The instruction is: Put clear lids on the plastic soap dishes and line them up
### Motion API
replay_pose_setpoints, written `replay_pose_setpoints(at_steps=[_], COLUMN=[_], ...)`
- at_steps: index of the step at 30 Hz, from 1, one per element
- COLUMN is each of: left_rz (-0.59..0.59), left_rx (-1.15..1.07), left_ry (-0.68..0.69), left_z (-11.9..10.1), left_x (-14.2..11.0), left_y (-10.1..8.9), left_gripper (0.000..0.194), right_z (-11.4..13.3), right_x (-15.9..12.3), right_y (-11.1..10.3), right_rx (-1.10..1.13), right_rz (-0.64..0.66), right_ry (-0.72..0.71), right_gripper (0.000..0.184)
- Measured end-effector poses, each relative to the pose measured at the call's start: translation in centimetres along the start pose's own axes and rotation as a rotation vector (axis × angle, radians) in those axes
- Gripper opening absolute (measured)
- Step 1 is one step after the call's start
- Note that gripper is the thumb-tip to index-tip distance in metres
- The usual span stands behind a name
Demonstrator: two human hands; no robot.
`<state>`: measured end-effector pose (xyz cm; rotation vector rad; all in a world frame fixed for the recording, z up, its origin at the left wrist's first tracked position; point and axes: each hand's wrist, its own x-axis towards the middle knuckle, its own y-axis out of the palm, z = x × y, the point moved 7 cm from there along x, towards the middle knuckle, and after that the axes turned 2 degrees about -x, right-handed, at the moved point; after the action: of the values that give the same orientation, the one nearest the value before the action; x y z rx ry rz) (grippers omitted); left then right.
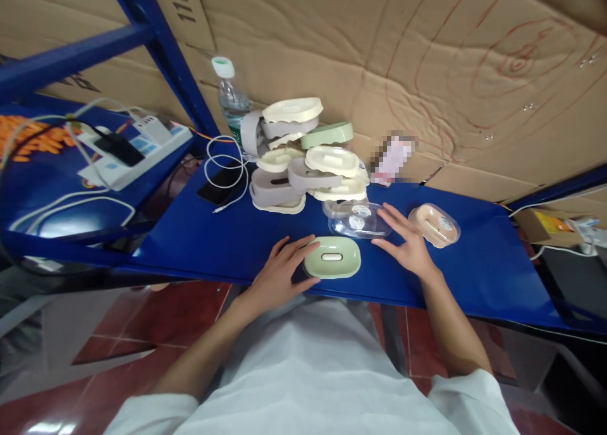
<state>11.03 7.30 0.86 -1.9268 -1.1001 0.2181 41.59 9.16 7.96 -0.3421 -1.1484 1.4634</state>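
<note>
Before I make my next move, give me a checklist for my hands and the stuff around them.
Left hand at the green dish: ok, thumb and fingers at its left end.
Right hand at the clear cover: ok, at its right end.
Firm hold by either hand: cannot tell.
Clear cover off the green dish: ok, lying behind it.
Peach dish untouched by right hand: cannot tell, very close.
Piled dishes all flat: not ok, a grey one stands tilted.
</note>
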Motion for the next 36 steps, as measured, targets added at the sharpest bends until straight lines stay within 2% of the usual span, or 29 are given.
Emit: replay_pose_setpoints(at_steps=[7,11,13,18,26,31,36], left_rz=[-0.039,-0.051,-0.03,0.045,0.044,0.039,0.015], left_rx=[-0.082,-0.088,-0.076,-0.035,-0.024,-0.083,-0.117], left_ry=[-0.055,-0.088,-0.071,-0.005,-0.016,-0.025,-0.026], left_z=[0.5,0.8,0.6,0.2,-0.1,-0.6,-0.6], left_x=[-0.1,-0.3,-0.2,0.0,0.1,0.2,0.3], left_y=[0.1,-0.1,-0.1,0.3,0.5,0.1,-0.3], left_gripper=[0.09,0.087,0.082,0.08,0.077,0.072,0.065], right_z=[5.0,6.1,6.0,4.8,4.5,3.9,3.6], right_x=[-3.1,-4.5,-5.0,-5.6,-5.5,-5.4,-5.7], right_y=[3.9,6.0,6.6,7.1,6.8,6.8,7.1], right_rx=[0.006,-0.004,0.013,0.099,0.199,0.286,0.285], right_rz=[0.104,0.199,0.233,0.212,0.067,0.073,0.105], right_ry=[-0.095,-0.105,-0.105,-0.057,-0.029,0.016,0.062], right_gripper=[0.078,0.079,0.078,0.078,0.063,0.056,0.057])
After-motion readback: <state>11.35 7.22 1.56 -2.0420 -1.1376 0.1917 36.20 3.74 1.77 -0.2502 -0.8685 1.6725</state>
